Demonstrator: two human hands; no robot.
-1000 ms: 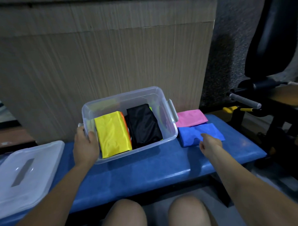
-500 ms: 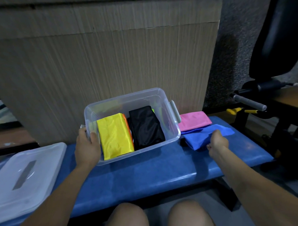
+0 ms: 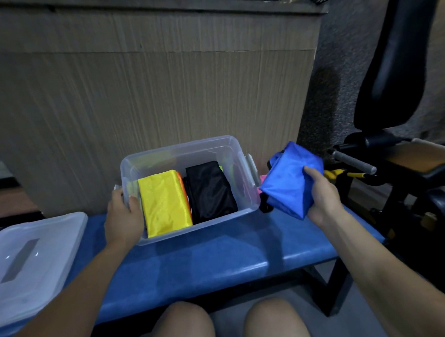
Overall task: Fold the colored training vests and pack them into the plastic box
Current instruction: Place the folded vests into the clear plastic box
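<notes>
The folded blue vest (image 3: 290,188) was off the bench, held in the air just right of the plastic box (image 3: 188,154), level with the box's rim. The right hand (image 3: 322,197) grasped it from the right side, thumb laid across its top face and fingers curled underneath, with a black strap drooping from the bundle's lower left corner. A sliver of a pink vest (image 3: 262,178) showed between the box's right latch and the blue bundle. Inside the box lay 2 folded vests side by side: a yellow vest (image 3: 164,202) on the left with an orange edge (image 3: 183,187) peeking out along its right side, and a black vest (image 3: 209,191) on the right. The left hand (image 3: 123,217) gripped the box's left rim, fingers hooked over the edge by the left latch. The box sat on a blue padded bench (image 3: 219,259). Left of the box, its translucent lid (image 3: 30,263) rested flat on the same bench. Right of the box stood black gym equipment (image 3: 390,87) with a grey-handled bar (image 3: 355,161).
</notes>
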